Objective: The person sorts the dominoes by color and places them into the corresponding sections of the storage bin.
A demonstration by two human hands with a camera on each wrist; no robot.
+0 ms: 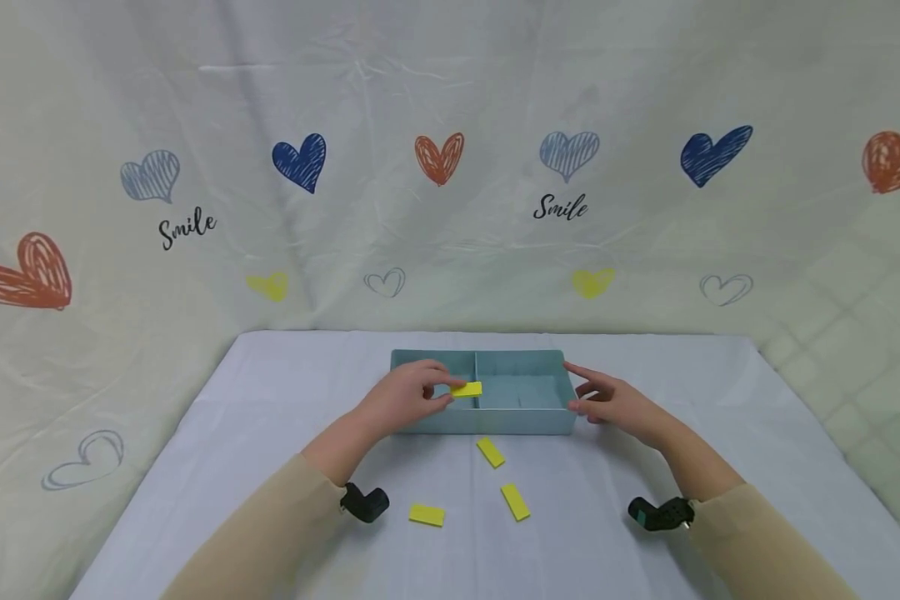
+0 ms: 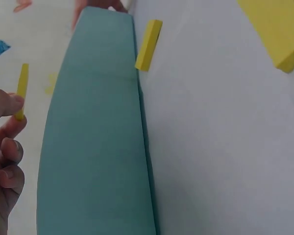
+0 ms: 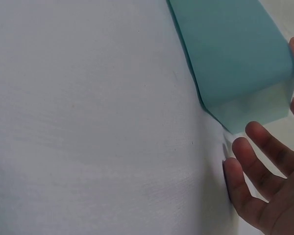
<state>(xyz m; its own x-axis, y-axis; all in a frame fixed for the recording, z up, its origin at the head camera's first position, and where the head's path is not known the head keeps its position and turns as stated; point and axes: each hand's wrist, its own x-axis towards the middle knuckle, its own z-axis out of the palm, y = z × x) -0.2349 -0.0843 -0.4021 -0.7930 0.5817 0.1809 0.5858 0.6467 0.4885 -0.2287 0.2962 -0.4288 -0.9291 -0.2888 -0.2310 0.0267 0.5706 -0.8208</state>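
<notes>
My left hand point(image 1: 412, 392) pinches a small flat yellow block point(image 1: 467, 389) between thumb and fingertips, above the front of a blue-green divided tray point(image 1: 487, 422). In the left wrist view the yellow block point(image 2: 22, 90) stands nearly upright in the pinch, and the tray's long side wall point(image 2: 95, 122) fills the middle. At the tray's right end, my right hand point(image 1: 618, 408) has thumb and index finger spread against the end's corners. Its other fingers point(image 3: 264, 147) are loosely bent beside the end wall in the right wrist view. The left compartment is partly hidden by my left hand.
On the white-covered table point(image 1: 270, 433), one yellow block point(image 1: 491, 452) lies just in front of the tray, another yellow block point(image 1: 515, 502) nearer, and a third yellow block point(image 1: 427, 515) to the left. A hanging cloth with printed hearts point(image 1: 439, 158) stands behind the table.
</notes>
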